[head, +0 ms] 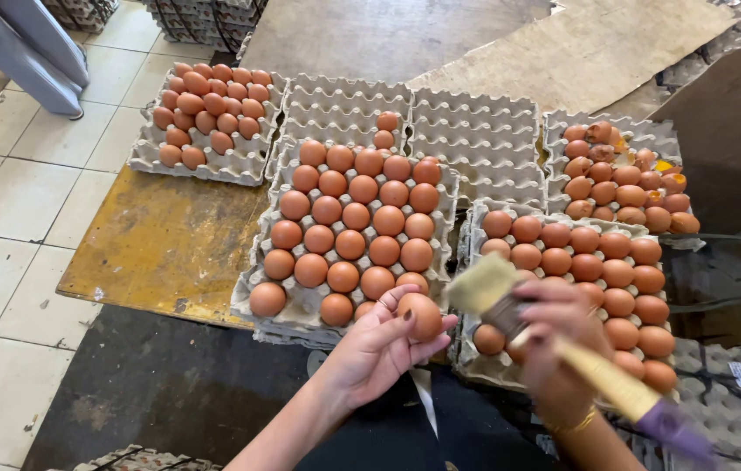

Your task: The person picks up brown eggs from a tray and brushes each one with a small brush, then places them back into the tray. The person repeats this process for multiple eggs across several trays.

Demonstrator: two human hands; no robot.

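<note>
Head view: we're holding one brown egg [421,316] in our left hand [379,349], fingers curled under and around it, thumb side pressing it from the near side, so it's pinched and lifted just off the near edge of the middle tray [349,228]. Our right hand [554,336] is closed around the handle of a flat paintbrush [554,336], pale bristles pointing toward the egg and sitting just right of it, not clearly touching; the hand is motion-blurred, so we're not calling contact. Using the middle tray as reference: it's nearly full of brown eggs, the held egg is hovering at its near-right corner, and the brush is crossing between that corner and the right tray [580,270], which is also loaded with eggs. Behind the middle tray, empty grey pulp trays [475,131] are stacked with two loose eggs on them; behind-left, a partly filled tray [205,118] is sitting on the tiled floor and a yellowish board [161,244]; behind-right, a tray of dirty and broken eggs [624,179], yolk showing. Handling read: we're judging the egg light, rigid but brittle, smooth shell, likely to slip or crack under point load, so we're cradling it around the wide middle with spread finger pads rather than squeezing the ends. A gold bracelet [573,426] is showing on the right wrist.
</note>
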